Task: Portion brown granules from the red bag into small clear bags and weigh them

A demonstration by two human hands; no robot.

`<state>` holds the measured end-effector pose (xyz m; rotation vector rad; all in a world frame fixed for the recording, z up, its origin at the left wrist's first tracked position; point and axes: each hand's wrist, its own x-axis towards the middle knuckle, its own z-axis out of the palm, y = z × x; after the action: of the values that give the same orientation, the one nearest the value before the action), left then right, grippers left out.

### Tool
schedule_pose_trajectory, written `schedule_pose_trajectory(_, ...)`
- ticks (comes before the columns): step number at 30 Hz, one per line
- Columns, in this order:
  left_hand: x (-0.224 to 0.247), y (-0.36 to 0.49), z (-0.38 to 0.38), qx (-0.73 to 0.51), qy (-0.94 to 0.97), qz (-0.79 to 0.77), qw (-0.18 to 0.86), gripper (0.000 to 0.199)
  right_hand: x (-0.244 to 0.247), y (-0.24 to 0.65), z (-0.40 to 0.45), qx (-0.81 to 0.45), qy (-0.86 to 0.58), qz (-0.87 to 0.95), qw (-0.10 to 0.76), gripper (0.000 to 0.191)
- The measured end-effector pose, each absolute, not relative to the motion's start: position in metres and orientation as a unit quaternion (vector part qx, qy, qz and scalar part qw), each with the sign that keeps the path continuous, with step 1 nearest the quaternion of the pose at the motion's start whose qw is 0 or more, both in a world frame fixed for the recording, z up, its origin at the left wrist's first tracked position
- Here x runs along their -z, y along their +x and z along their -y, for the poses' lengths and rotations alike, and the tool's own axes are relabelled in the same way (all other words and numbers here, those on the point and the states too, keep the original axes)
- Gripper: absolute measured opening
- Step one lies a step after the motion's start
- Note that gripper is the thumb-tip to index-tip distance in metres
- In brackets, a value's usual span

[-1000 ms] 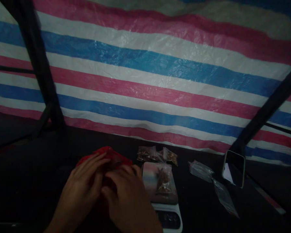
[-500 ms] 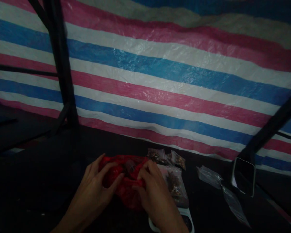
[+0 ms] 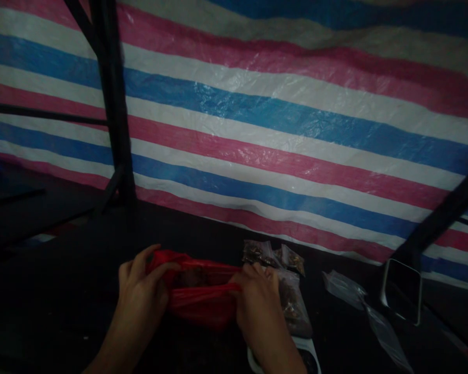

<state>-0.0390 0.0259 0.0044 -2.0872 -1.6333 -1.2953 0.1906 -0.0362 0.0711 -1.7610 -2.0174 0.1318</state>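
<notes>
The red bag [image 3: 203, 309] sits on the dark bench [image 3: 171, 221] directly between the person's two hands, its mouth open and turned upward. Taking twelve o'clock as straight away from the person, toward the striped sheet [image 3: 257, 176], the mouth's long axis runs roughly from nine to three, its left end a little farther off. The left hand [image 3: 140, 291] is at the nine o'clock end, its fingers curled over the rim. The right hand [image 3: 257, 306] is at the three o'clock end, its fingers closed in a narrow pinch on the red plastic. Neither hand is nearer, since both touch the bag. Between them, inside the mouth, lie brownish contents [image 3: 193, 278], too dim to make out.

The right hand is the one nearer the scale [image 3: 314, 350]: just beside it, at about three o'clock, a filled clear bag [image 3: 292, 304] lies on the scale's plate. Small filled packets [image 3: 257, 253] lie near the right hand at twelve. Flat clear bags [image 3: 345, 288] are farther off at two, with a phone [image 3: 403, 291] beyond them.
</notes>
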Motion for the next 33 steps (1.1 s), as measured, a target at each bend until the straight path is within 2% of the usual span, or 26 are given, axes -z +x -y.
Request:
schedule_pose_trajectory(3, -0.006, -0.029, -0.016, 0.432, -0.697, 0.556, 0.134, 0.045, -0.072, 0.194, 0.027, -0.005, -0.647, 0.714, 0.267, 0.042)
schedule_pose_trajectory(6, -0.002, -0.02, -0.01, 0.398, -0.695, 0.571, 0.18, 0.047, -0.074, 0.195, 0.025, -0.025, -0.609, 0.731, 0.306, 0.045)
schedule_pose_trajectory(11, 0.003, -0.016, -0.008, 0.349, -0.712, 0.563, 0.232, 0.05, -0.073, 0.195, 0.032, -0.078, -0.606, 0.745, 0.268, 0.048)
schedule_pose_trajectory(17, -0.003, -0.017, -0.002, 0.313, -0.731, 0.574, 0.195, 0.048, -0.065, 0.192, 0.038, -0.074, -0.642, 0.719, 0.256, 0.051)
schedule_pose_trajectory(23, -0.016, -0.016, 0.004, 0.383, -0.744, 0.532, 0.132, 0.034, -0.084, 0.219, 0.046, -0.174, -0.554, 0.72, 0.38, 0.067)
schedule_pose_trajectory(25, -0.024, -0.016, 0.009, 0.413, -0.743, 0.507, 0.14, 0.03, -0.094, 0.242, 0.049, -0.161, -0.539, 0.699, 0.442, 0.062)
schedule_pose_trajectory(28, -0.033, -0.01, 0.022, 0.463, -0.743, 0.46, 0.147, 0.029, -0.099, 0.279, 0.055, -0.061, -0.601, 0.632, 0.486, 0.037)
schedule_pose_trajectory(30, -0.033, 0.0, 0.033, 0.495, -0.74, 0.432, 0.145, 0.033, -0.093, 0.299, 0.059, 0.001, -0.669, 0.582, 0.463, 0.03)
schedule_pose_trajectory(33, -0.022, 0.023, 0.052, 0.522, -0.74, 0.401, 0.14, 0.038, -0.077, 0.31, 0.061, 0.002, -0.733, 0.544, 0.409, 0.039)
